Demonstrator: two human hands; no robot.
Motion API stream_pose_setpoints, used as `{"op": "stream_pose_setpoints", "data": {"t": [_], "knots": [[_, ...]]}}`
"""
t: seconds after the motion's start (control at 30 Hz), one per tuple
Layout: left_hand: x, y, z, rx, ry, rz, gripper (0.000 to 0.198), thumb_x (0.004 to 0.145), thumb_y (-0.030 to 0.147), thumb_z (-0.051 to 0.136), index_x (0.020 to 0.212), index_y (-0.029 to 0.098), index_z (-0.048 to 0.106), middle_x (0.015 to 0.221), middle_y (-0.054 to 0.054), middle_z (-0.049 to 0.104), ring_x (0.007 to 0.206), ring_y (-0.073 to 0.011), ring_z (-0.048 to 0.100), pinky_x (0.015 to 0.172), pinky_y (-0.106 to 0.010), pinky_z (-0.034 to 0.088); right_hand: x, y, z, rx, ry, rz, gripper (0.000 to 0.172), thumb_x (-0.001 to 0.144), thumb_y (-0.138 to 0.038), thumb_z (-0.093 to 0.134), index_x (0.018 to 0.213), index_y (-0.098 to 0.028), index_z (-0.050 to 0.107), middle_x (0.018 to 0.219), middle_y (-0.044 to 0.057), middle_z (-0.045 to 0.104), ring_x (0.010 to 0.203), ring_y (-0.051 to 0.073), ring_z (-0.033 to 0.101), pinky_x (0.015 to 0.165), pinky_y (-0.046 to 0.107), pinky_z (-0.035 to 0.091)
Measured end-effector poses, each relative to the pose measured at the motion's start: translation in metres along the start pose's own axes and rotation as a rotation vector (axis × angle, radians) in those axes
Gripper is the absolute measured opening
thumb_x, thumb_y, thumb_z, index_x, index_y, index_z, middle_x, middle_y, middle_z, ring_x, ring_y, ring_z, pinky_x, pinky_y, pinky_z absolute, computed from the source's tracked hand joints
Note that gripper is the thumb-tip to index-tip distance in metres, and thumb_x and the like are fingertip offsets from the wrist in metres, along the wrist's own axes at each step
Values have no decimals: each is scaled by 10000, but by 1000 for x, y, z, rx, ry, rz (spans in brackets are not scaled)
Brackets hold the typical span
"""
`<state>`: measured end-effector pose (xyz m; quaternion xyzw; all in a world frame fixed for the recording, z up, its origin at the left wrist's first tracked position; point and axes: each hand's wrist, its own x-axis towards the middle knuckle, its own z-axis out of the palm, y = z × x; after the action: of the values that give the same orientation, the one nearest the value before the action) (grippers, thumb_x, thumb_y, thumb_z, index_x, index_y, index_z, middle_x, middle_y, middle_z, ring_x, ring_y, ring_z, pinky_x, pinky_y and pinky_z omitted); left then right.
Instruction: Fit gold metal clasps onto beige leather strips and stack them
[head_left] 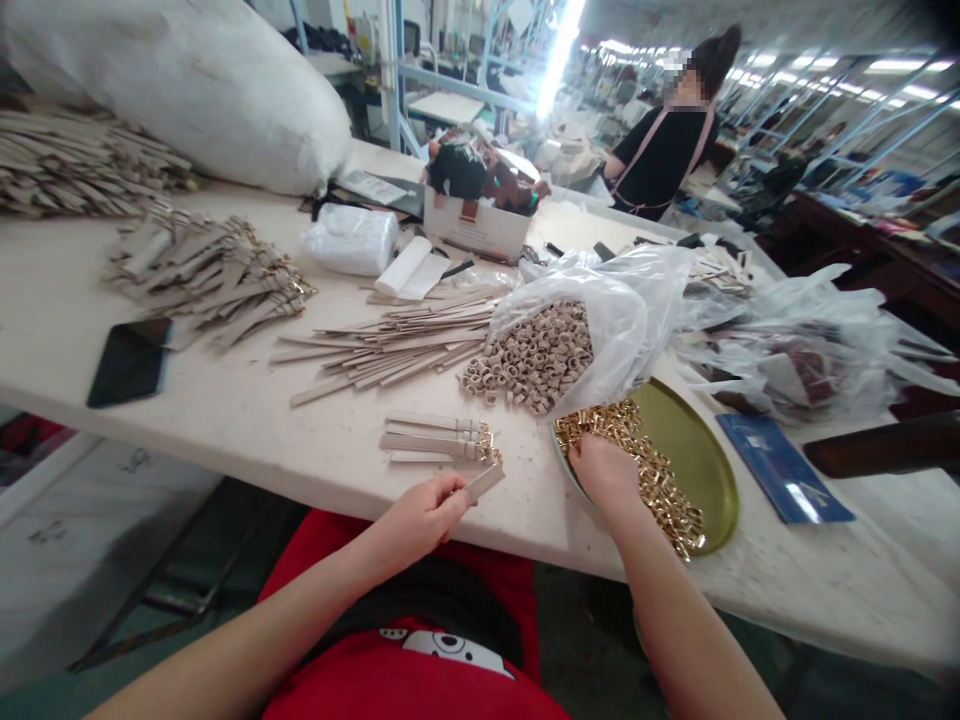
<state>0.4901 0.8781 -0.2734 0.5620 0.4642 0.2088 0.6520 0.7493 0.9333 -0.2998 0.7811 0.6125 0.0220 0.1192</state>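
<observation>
Pinched in my left hand (pixel 435 510) is a beige strap (pixel 486 484), its free end pointing right over the table's front edge. My right hand (pixel 606 470) reaches into the gold metal pieces (pixel 667 490) at the left side of a green tray (pixel 709 470); its fingertips are hidden among them. Just beyond my left hand lies a small stack of straps with gold buckles (pixel 435 440). Many small beige loops (pixel 544 350) spill from a clear plastic bag (pixel 634 300) behind the tray. Long loose straps (pixel 405 335) lie left of the loops.
A black phone (pixel 131 362) and bundled straps (pixel 214 270) are at the left, below a big white sack (pixel 202 90). Behind stands a filled box (pixel 476 225). A blue card (pixel 784 468) lies right of the tray. A person in an apron (pixel 664 145) stands farther back.
</observation>
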Motion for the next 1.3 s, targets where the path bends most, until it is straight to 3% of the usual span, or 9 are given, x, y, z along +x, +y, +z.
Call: {"op": "stream_pose_setpoints", "data": {"t": [0.27,0.57,0.63,0.73,0.87,0.93,1.07,1.3], "knots": [[-5,7,5,91,-13,26,229,829,360,366,758,166,464,486,63,392,432,-85,329,428,-196,238,11,-1,-4,8,-60,14,269,786,-215,435,802,-107,681,824,180,680,781,288,650,626,330,463],[-11,3,-1,81,6,30,210,839,342,367,757,170,456,479,72,380,428,-83,327,436,-198,245,-10,19,-8,96,-4,-77,221,782,-235,421,762,-145,621,766,118,665,706,224,619,607,298,406],[-9,3,1,77,2,31,214,840,345,369,767,168,464,477,72,381,425,-81,328,433,-198,247,-15,29,-10,302,40,-44,163,753,-259,459,723,-165,590,701,69,638,641,189,580,578,281,381],[-4,7,6,44,-14,37,218,839,350,378,776,164,471,484,69,399,416,-73,330,423,-193,247,-26,31,-15,885,12,6,137,719,-311,519,677,-181,536,583,-4,550,533,127,489,529,250,357],[11,18,15,-113,22,66,257,810,416,421,833,164,464,477,83,385,386,-61,308,394,-179,242,-52,-4,-22,1839,-343,55,192,645,-320,654,691,-181,530,636,-19,557,544,83,475,544,212,400],[19,20,18,-223,51,66,296,775,450,467,848,163,459,463,93,361,370,-54,283,374,-172,229,-67,-31,-23,2110,-547,92,198,626,-293,697,710,-179,558,661,-18,575,557,67,488,559,192,418],[25,15,16,-341,91,-8,296,723,436,546,791,162,459,462,94,358,365,-36,256,357,-158,196,-90,-69,-21,2275,-759,59,162,650,-258,706,751,-176,609,682,-16,586,583,54,504,566,166,424],[16,2,14,-396,67,-118,258,729,400,541,733,165,432,515,81,381,377,-28,246,348,-162,158,-101,-79,-13,2189,-798,-53,152,682,-287,685,739,-180,594,695,-29,576,601,60,490,608,191,413]]}}
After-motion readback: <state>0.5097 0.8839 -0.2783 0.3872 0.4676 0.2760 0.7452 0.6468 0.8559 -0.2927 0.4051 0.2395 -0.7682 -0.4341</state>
